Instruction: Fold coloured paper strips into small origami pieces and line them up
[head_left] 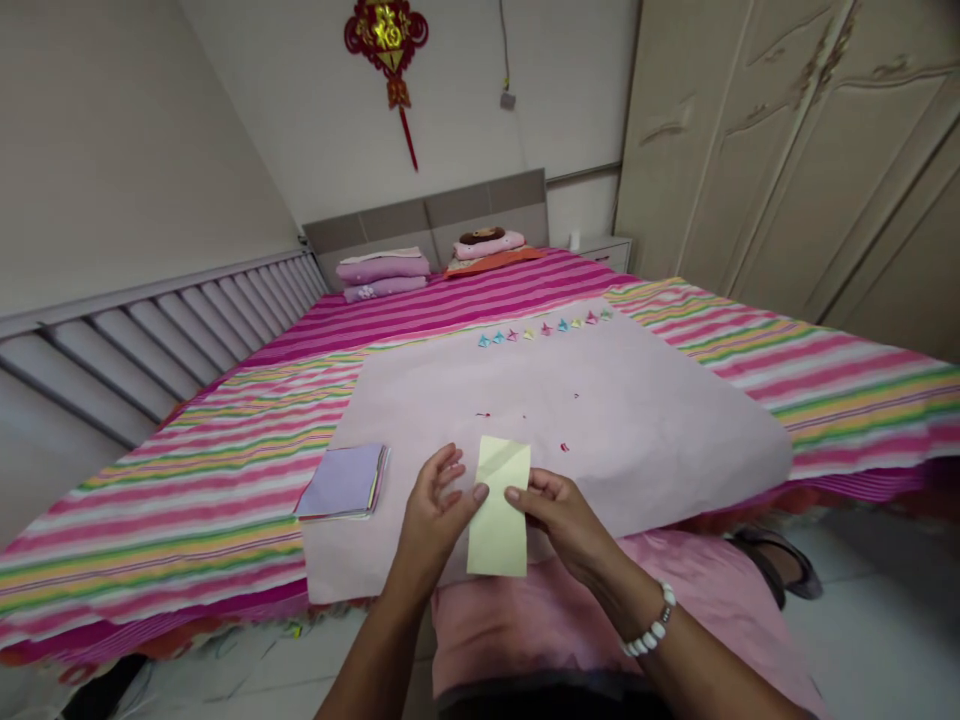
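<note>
No readable writing on paper; gold characters on red knot ornament (387, 40) at 12 o'clock too blurred to read. Left hand (435, 510) pinching left edge of pale yellow folded paper (500, 510), fingers curled. Right hand (559, 515) pinching right edge, thumb on top, bead bracelet (651, 628) circling wrist. Paper hanging upright over near edge of pink sheet (600, 420) lying on bed (187, 520). Coloured paper stack (343, 482) sitting at 9 o'clock. Row of small folded pieces (544, 328) lying at 12 o'clock.

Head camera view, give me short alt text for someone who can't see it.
Two hands, left hand and right hand, hold a folded pale yellow paper above a pink sheet on a striped bed. A stack of coloured paper lies left; small folded shapes line the far edge.
</note>
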